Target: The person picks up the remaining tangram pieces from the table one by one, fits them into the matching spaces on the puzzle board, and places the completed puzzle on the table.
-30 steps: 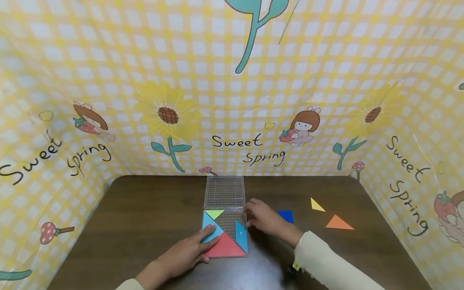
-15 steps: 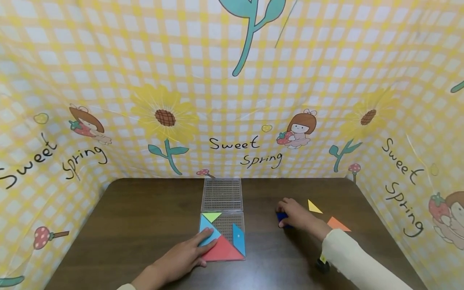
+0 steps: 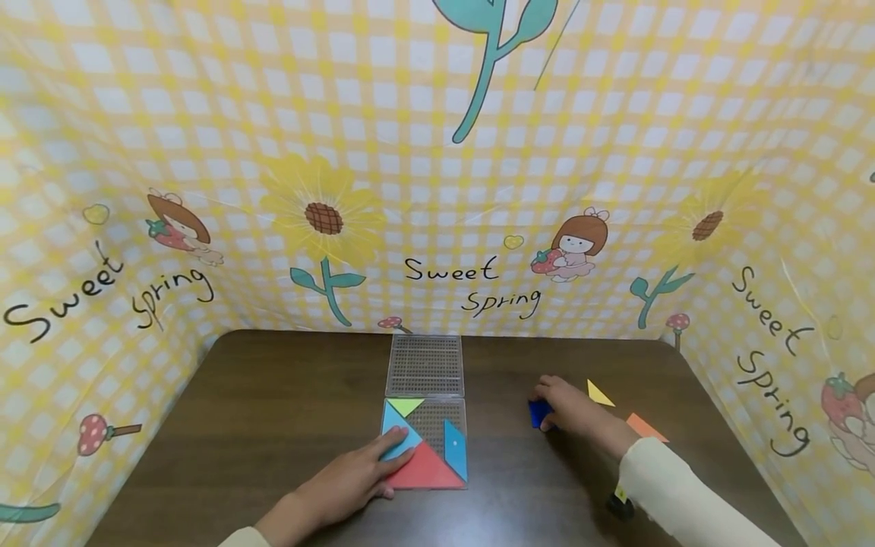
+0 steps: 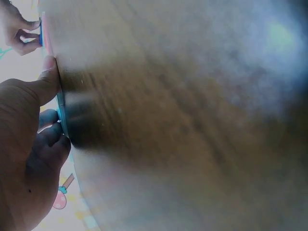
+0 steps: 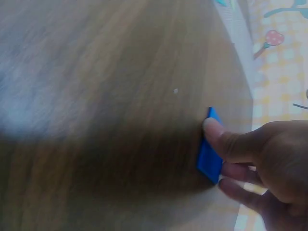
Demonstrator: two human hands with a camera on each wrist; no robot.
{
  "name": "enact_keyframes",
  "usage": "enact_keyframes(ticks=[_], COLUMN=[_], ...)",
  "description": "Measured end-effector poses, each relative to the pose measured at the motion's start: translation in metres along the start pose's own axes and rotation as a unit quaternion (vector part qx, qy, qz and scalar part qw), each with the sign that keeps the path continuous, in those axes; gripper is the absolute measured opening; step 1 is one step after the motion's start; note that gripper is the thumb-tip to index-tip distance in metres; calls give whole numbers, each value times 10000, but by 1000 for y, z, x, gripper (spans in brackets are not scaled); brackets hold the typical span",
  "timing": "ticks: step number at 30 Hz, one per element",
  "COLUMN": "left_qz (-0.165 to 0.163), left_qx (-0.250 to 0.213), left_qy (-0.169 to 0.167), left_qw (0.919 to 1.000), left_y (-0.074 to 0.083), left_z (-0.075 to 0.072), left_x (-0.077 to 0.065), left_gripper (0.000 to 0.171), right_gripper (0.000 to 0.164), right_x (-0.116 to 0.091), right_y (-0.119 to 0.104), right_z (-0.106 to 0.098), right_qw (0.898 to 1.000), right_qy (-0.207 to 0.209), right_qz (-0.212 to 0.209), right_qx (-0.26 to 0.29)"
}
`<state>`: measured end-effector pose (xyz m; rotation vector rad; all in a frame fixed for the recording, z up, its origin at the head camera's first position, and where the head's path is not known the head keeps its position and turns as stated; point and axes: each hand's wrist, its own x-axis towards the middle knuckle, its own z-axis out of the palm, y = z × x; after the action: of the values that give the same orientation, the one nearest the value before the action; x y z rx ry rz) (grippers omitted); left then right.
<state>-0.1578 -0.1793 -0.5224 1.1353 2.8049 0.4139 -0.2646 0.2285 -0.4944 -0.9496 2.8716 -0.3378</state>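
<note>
A clear plastic tangram case (image 3: 424, 365) lies opened flat on the table. In its near half are a green triangle (image 3: 405, 406), a large light-blue triangle (image 3: 395, 420), a large red triangle (image 3: 427, 469) and a light-blue parallelogram (image 3: 454, 452). My left hand (image 3: 349, 475) holds this half at its near-left corner, fingers over the light-blue and red triangles, thumb at the front edge. To the right, my right hand (image 3: 563, 406) pinches a dark blue square tangram piece (image 5: 210, 159) between thumb and fingers, at the table surface.
A yellow triangle (image 3: 599, 393) and an orange triangle (image 3: 645, 428) lie on the table (image 3: 287, 403) beyond the right forearm. A checked cloth (image 3: 437, 190) hangs around the back and sides. The case's far half reaches the back edge.
My right hand has moved from the case's right side to the blue square and taken hold of it. The left hand stays on the case.
</note>
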Motion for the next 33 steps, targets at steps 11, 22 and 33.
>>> enact_keyframes(ticks=[11,22,33], left_qz=[6,25,21], left_qx=[-23,-13,83], left_qy=[-4,7,46], left_qw=[10000,10000,10000], left_y=[3,3,0], left_z=[-1,-3,0], left_x=[0,-1,-1], left_gripper=[60,59,61], right_gripper=[27,9,11], right_x=[6,18,39], right_y=[11,3,-18], right_z=[-6,-22,-20], right_qw=[9914,9632,9080], right_qy=[-102,120,666], right_qz=[408,1172,1901], right_qx=[1237,2417,3674])
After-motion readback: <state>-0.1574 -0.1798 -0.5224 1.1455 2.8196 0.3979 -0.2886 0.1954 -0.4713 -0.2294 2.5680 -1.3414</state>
